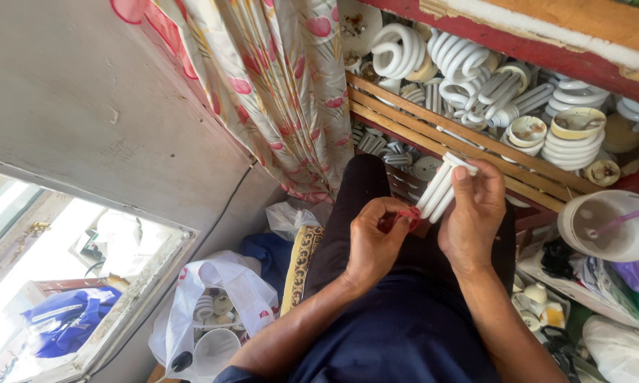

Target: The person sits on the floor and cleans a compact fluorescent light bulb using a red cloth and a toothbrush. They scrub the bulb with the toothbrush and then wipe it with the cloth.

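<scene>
Both grips hold a white tube lamp (440, 188) above crowded wooden shelves (433, 131).

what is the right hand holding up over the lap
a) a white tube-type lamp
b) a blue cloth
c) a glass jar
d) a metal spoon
a: the right hand grips a white tube lamp by its long parallel tubes, while the left hand pinches something small and red at the lamp's lower end.
</scene>
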